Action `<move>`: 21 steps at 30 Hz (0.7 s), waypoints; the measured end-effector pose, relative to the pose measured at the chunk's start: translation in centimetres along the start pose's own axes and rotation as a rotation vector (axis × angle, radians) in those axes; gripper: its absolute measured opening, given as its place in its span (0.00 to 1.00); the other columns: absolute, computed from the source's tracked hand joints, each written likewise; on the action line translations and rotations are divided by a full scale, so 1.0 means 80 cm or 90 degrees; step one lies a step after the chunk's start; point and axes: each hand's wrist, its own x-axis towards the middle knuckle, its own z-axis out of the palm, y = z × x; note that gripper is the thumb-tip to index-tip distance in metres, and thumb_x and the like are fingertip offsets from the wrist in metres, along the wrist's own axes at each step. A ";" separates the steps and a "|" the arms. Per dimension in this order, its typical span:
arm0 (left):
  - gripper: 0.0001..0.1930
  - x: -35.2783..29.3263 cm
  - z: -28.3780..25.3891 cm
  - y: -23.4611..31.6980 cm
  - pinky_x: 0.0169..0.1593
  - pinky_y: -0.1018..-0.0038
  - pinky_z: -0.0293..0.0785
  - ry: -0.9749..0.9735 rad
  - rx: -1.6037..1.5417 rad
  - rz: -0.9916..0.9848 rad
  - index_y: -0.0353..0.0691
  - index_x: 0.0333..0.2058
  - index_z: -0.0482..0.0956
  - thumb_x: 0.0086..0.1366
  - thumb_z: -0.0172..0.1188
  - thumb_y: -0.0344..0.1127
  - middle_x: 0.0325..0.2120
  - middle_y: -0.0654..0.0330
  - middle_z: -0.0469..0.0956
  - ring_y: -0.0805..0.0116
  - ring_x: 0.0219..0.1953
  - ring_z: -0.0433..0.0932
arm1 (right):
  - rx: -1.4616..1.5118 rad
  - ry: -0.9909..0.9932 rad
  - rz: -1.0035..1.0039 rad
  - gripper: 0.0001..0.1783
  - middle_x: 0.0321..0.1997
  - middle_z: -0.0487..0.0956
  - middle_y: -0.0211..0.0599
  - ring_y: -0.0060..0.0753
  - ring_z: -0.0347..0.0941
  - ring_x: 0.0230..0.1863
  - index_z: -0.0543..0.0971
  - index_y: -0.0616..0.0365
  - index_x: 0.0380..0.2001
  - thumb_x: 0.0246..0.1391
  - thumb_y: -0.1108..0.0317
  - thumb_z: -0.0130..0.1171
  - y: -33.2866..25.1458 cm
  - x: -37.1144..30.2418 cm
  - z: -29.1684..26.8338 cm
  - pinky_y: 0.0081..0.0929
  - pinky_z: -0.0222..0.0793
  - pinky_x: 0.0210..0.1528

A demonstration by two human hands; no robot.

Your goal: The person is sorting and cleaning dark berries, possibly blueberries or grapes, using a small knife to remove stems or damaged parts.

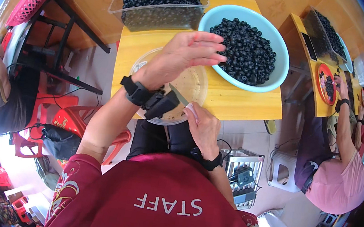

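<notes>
1 knife point(179, 96) gripped by curled fingers of right hand point(204, 132), left hand point(189, 52), straight-fingered, seemingly empty, over blue basin point(282, 66).

The left hand point(189, 51) hangs at a blue basin point(283, 53) of black pieces point(250, 51); the right hand point(204, 129) holds a knife point(179, 95).

The place looks like a shared workroom: a yellow table point(247, 108) bears a clear bin point(160, 20) and a blue bowl point(281, 64), both heaped with small dark pieces point(245, 48); to that table's right, a person in pink point(340, 187) reaches over a second table point(311, 73) with similar containers point(323, 38); plastic stools point(283, 166) flank the yellow table.
</notes>
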 end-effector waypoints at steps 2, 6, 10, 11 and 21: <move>0.18 -0.008 -0.034 -0.012 0.53 0.76 0.75 0.054 0.066 -0.012 0.29 0.53 0.72 0.67 0.58 0.33 0.49 0.54 0.77 0.69 0.45 0.79 | 0.011 0.009 0.006 0.11 0.25 0.79 0.45 0.52 0.77 0.27 0.81 0.57 0.34 0.53 0.62 0.63 0.001 0.000 0.000 0.42 0.71 0.27; 0.13 -0.018 -0.105 -0.057 0.42 0.78 0.76 0.195 0.353 -0.027 0.30 0.45 0.78 0.62 0.59 0.28 0.37 0.59 0.82 0.76 0.34 0.78 | 0.025 0.027 0.002 0.10 0.25 0.80 0.46 0.52 0.77 0.27 0.81 0.58 0.34 0.53 0.63 0.62 -0.001 0.002 0.001 0.42 0.71 0.27; 0.11 -0.005 -0.130 -0.089 0.38 0.78 0.75 0.221 0.483 0.011 0.30 0.41 0.81 0.59 0.60 0.26 0.31 0.61 0.82 0.78 0.31 0.76 | 0.004 -0.016 0.014 0.11 0.28 0.80 0.48 0.51 0.78 0.29 0.81 0.60 0.36 0.53 0.65 0.63 -0.006 0.005 -0.008 0.40 0.72 0.29; 0.11 -0.001 -0.132 -0.093 0.37 0.76 0.75 0.209 0.527 0.012 0.30 0.40 0.81 0.58 0.60 0.25 0.30 0.59 0.83 0.76 0.30 0.77 | 0.002 -0.018 0.008 0.11 0.28 0.80 0.48 0.51 0.78 0.29 0.81 0.60 0.36 0.53 0.65 0.63 -0.006 0.004 -0.007 0.40 0.72 0.29; 0.07 0.025 -0.137 -0.131 0.41 0.61 0.75 0.106 0.876 0.176 0.32 0.30 0.80 0.50 0.55 0.21 0.31 0.46 0.79 0.47 0.37 0.79 | 0.088 0.092 0.061 0.13 0.32 0.81 0.50 0.52 0.79 0.32 0.81 0.63 0.40 0.52 0.68 0.64 0.007 -0.011 -0.005 0.38 0.74 0.35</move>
